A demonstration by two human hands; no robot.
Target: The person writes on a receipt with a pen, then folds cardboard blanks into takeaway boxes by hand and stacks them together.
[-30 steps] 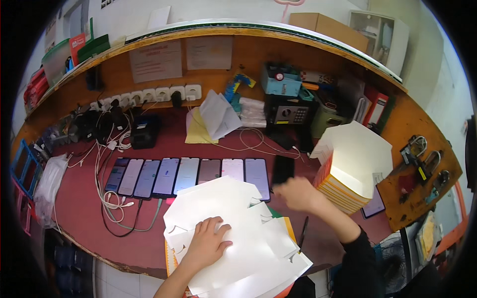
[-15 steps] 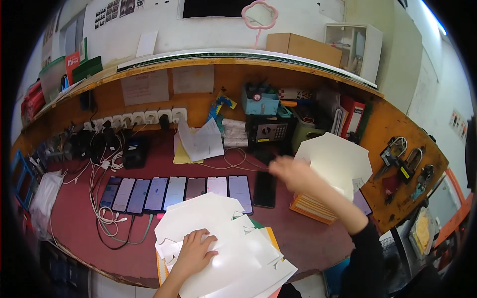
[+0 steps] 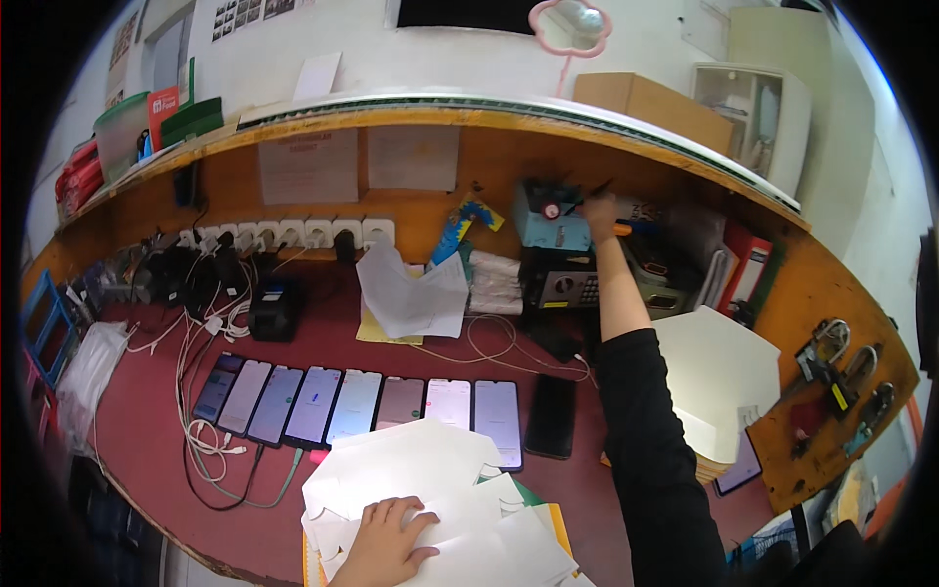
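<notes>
My left hand (image 3: 389, 540) lies with its fingers spread on a pile of flat white cardboard box blanks (image 3: 416, 470) at the front of the desk. Yellow-orange edges (image 3: 559, 528) show beneath the pile. At the back, my right hand (image 3: 602, 213) is beside a light-blue organizer box (image 3: 550, 231) that stands on a small black safe (image 3: 567, 284). Its fingers are drawn together near a thin dark item, too small to identify. Under my right forearm, another stack of white box blanks (image 3: 729, 367) sits on the right of the desk.
Several phones (image 3: 357, 406) lie in a row across the desk, with a dark phone (image 3: 550, 416) at their right end. Cables (image 3: 201, 421) tangle at the left below a line of plugs (image 3: 293, 233). A shelf (image 3: 469, 115) overhangs the back. Padlocks (image 3: 849, 377) hang at right.
My right hand has moved up and back, from beside the right stack to the blue organizer. My left hand stays on the pile. The view has shifted left.
</notes>
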